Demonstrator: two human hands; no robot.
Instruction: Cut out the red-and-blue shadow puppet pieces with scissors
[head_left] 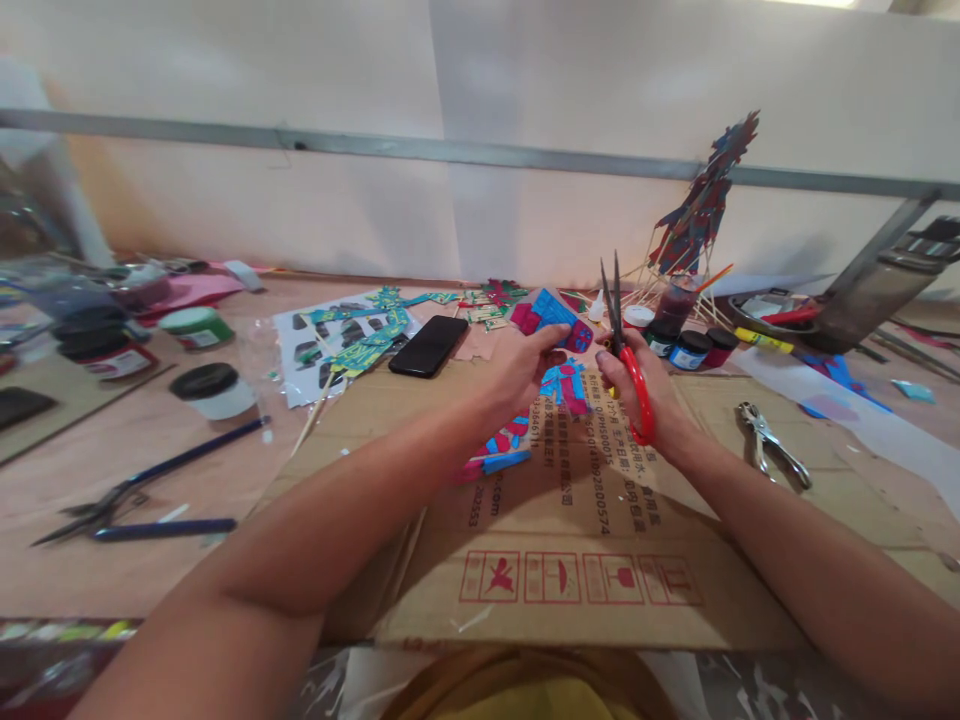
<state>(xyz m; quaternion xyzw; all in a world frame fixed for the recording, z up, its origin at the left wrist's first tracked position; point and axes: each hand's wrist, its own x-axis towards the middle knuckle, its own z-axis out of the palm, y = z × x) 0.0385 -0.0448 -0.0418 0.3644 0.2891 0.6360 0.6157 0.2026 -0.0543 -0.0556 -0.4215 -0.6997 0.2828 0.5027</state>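
My left hand point(529, 370) is closed on a painted paper cut-out point(553, 318), blue and magenta, held above a flattened cardboard sheet point(570, 520). My right hand point(637, 395) grips red-handled scissors point(622, 345) with the blades pointing up, just right of the cut-out. More blue and red painted pieces point(564, 385) lie on the cardboard under my hands, and another piece point(499, 450) lies nearer my left wrist.
A black phone point(429, 345) and teal cut-outs point(367, 340) lie left of centre. Paint jars point(690, 348) and a stick puppet point(701, 210) stand at the back right. A metal punch point(772, 445) lies right; pens point(202, 450), dark scissors point(90, 510) and jars point(212, 388) lie left.
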